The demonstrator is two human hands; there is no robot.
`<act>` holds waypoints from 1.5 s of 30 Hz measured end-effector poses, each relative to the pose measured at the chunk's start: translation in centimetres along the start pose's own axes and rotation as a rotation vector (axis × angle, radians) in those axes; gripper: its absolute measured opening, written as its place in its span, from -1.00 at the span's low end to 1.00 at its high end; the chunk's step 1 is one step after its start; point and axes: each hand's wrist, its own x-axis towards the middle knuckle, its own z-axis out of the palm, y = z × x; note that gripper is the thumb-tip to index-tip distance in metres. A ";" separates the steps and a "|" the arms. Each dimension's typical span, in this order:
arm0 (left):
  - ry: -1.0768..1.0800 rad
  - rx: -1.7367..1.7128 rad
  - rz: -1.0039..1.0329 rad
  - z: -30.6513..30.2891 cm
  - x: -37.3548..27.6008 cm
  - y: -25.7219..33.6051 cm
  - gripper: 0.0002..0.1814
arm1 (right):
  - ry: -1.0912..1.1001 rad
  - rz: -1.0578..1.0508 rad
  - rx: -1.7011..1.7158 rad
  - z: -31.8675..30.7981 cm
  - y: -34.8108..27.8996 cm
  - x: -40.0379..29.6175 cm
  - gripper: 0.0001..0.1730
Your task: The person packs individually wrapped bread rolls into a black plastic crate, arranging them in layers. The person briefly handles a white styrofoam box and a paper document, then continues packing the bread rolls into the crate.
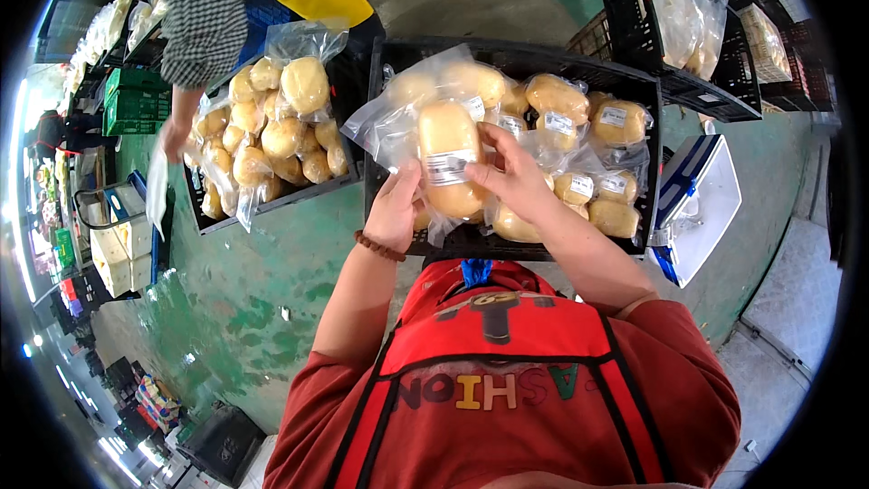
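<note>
A clear plastic bag of potatoes (448,129), bearing a printed white label (446,168), is held between my hands above a black plastic crate (597,68). My left hand (396,207) grips the bag's left side. The fingers of my right hand (509,170) are on its right side, with the thumb at the label's edge. Beneath and beside it, the crate holds several more bagged potatoes (557,105), many with white labels. To the left, a second black crate (292,193) holds a heap of bagged potatoes (251,166) without visible labels.
Behind the left crate stands another person (204,20) in a checked sleeve, one hand holding a plastic bag (157,183). At right are a white and blue container (706,210) and a black crate of filled bags (679,27). Green crates (136,102) stand far left.
</note>
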 end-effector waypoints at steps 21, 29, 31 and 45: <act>-0.240 -0.304 0.324 3.3 -0.1 -0.3 -0.43 | 0.308 -0.314 -0.324 1.2 -3.2 -1.7 -0.82; -0.269 -0.268 0.411 3.9 -0.3 -0.1 -0.42 | 0.322 -0.298 -0.256 1.3 -2.9 -1.8 -0.83; -0.198 -0.222 0.434 4.1 -0.4 -0.2 -0.38 | 0.327 -0.228 -0.190 1.4 -2.8 -1.8 -0.83; -0.228 -0.161 0.426 3.6 -0.1 -0.5 -0.41 | 0.274 -0.223 -0.095 1.0 -1.4 -1.8 -0.80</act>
